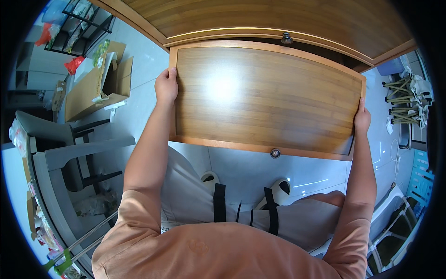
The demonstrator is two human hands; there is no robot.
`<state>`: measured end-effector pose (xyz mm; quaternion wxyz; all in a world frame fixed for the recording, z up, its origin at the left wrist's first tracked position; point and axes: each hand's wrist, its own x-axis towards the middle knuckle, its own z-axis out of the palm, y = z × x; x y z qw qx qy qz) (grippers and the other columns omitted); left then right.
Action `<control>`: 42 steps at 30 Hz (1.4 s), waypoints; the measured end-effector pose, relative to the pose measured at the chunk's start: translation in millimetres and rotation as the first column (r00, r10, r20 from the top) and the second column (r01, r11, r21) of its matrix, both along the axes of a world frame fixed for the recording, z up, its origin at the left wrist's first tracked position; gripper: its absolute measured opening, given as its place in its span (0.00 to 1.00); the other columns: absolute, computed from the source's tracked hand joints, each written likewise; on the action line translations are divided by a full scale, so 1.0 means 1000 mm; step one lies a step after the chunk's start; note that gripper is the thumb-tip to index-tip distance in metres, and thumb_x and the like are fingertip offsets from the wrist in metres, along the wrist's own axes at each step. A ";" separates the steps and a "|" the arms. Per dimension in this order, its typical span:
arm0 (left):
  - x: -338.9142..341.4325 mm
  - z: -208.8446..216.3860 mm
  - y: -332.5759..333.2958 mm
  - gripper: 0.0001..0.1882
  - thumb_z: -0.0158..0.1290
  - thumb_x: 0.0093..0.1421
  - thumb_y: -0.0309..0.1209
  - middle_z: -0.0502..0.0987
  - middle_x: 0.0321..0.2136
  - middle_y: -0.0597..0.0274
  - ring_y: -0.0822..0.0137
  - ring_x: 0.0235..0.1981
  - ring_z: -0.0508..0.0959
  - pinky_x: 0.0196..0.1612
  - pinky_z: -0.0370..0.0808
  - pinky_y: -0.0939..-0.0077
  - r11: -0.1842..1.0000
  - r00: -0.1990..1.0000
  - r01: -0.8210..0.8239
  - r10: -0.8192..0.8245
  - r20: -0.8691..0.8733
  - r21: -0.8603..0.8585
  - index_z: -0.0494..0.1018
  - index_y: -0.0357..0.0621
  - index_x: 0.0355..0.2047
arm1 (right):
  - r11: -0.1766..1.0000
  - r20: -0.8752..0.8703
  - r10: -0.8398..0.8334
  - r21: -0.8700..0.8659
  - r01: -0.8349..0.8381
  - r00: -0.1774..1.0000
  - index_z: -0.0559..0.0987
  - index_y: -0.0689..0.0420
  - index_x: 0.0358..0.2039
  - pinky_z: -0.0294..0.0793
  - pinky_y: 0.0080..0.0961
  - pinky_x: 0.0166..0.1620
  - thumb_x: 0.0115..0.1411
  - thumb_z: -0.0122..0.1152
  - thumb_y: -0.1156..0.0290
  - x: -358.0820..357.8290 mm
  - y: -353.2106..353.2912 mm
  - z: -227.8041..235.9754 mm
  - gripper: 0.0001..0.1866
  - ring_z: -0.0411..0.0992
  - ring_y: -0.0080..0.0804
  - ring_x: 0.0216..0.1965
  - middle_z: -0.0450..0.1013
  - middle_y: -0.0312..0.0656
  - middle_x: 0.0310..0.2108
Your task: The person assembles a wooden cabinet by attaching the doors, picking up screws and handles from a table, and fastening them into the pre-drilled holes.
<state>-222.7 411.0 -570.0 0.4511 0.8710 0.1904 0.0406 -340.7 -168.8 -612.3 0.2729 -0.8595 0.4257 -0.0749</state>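
Note:
A framed wooden cabinet door lies across the space before me, its brown face turned up and a shiny glare spot on it. My left hand is closed round its left edge, thumb on top. On the opposite edge, lower down, my right hand grips the frame. A round metal knob sits on the door's near edge. The far edge meets a wooden cabinet, with a dark gap between them toward the right. That cabinet's front bears a similar knob. My fingers under the door are hidden.
An open cardboard box stands on the tiled floor at left, near a black rack. A grey chair and table are closer. Folded stools and a white-framed chair are at right.

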 end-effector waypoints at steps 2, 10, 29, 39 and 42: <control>-0.003 0.003 0.000 0.18 0.44 0.61 0.39 0.77 0.29 0.57 0.69 0.29 0.73 0.36 0.69 0.75 0.998 0.998 -0.012 0.015 0.055 -0.058 0.73 0.34 0.38 | 1.000 0.024 0.008 0.017 -0.009 1.000 0.77 0.68 0.32 0.66 0.34 0.41 0.55 0.37 0.36 0.000 0.001 -0.002 0.41 0.70 0.47 0.35 0.73 0.55 0.30; -0.003 0.008 0.007 0.18 0.44 0.61 0.38 0.77 0.28 0.57 0.69 0.29 0.73 0.36 0.69 0.75 1.000 0.998 -0.016 0.017 0.053 -0.014 0.73 0.34 0.37 | 0.999 0.003 -0.005 -0.034 0.005 1.000 0.77 0.68 0.29 0.67 0.33 0.39 0.55 0.37 0.36 0.004 0.011 0.006 0.40 0.71 0.46 0.33 0.73 0.55 0.29; -0.008 0.014 -0.052 0.20 0.48 0.56 0.31 0.68 0.43 0.46 0.51 0.46 0.66 0.51 0.62 0.63 0.839 0.731 0.030 -0.390 0.561 0.544 0.64 0.36 0.48 | 0.996 -0.006 -0.061 0.063 0.061 0.998 0.76 0.62 0.33 0.69 0.38 0.43 0.57 0.37 0.39 0.013 0.047 0.035 0.35 0.71 0.49 0.39 0.73 0.55 0.33; -0.012 0.085 -0.298 0.15 0.50 0.52 0.29 0.72 0.36 0.53 0.54 0.40 0.72 0.43 0.69 0.63 0.253 0.235 0.705 -0.965 0.119 0.663 0.67 0.42 0.42 | 0.999 -0.002 -0.024 0.046 0.024 1.000 0.76 0.61 0.35 0.69 0.38 0.43 0.57 0.37 0.40 0.019 0.043 0.053 0.33 0.71 0.48 0.39 0.73 0.54 0.34; -0.001 0.090 -0.341 0.16 0.49 0.52 0.32 0.73 0.33 0.53 0.55 0.37 0.73 0.41 0.70 0.63 0.087 0.096 0.661 -0.995 0.031 0.745 0.67 0.44 0.42 | 0.998 0.022 -0.013 0.064 0.011 1.000 0.76 0.60 0.34 0.69 0.38 0.42 0.57 0.38 0.41 0.024 0.044 0.049 0.32 0.71 0.48 0.39 0.73 0.54 0.33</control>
